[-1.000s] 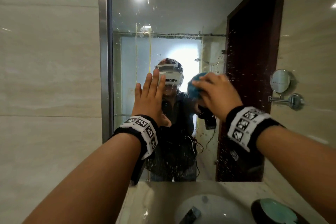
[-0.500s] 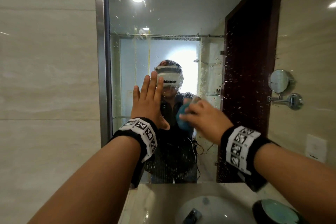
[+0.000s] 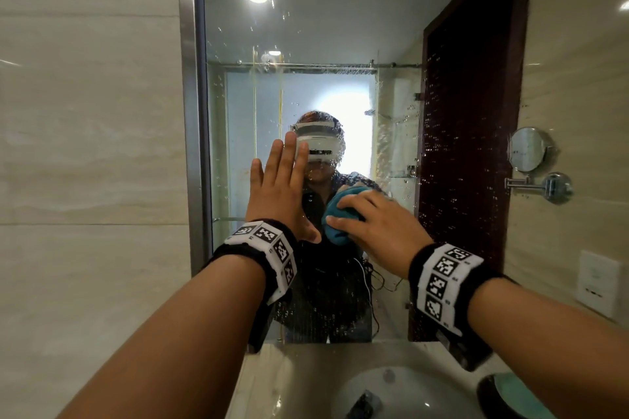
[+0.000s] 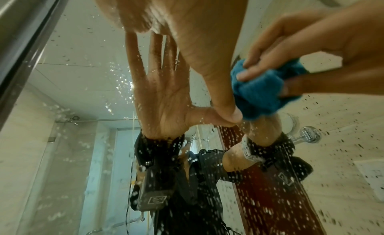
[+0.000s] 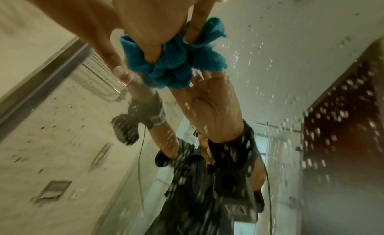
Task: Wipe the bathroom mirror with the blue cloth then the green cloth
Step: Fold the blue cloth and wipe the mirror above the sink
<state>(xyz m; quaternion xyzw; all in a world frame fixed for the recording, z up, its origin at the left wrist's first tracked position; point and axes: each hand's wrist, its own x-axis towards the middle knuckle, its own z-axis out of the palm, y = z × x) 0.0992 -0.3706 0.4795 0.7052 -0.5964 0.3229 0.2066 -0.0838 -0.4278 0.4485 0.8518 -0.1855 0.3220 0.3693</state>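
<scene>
The bathroom mirror (image 3: 340, 27) fills the wall ahead, spotted with water droplets. My left hand (image 3: 279, 187) lies flat on the glass, fingers straight and pointing up; the left wrist view shows its thumb (image 4: 224, 110) touching the glass. Just to its right, my right hand (image 3: 377, 224) grips the bunched blue cloth (image 3: 337, 218) and presses it against the mirror. The blue cloth (image 4: 259, 92) sits beside the left thumb, and in the right wrist view my fingers curl around the blue cloth (image 5: 172, 64). A green cloth (image 3: 510, 388) lies in a dark dish at bottom right.
A white sink (image 3: 401, 395) with a dark tap (image 3: 364, 405) sits below on the marble counter (image 3: 272, 378). A round shaving mirror (image 3: 529, 150) on a chrome arm juts from the right wall. The mirror's metal frame (image 3: 190, 112) runs down the left.
My right hand has swept the blue cloth down and to the left across the glass, ending beside the left thumb. The left hand has stayed flat on the mirror.
</scene>
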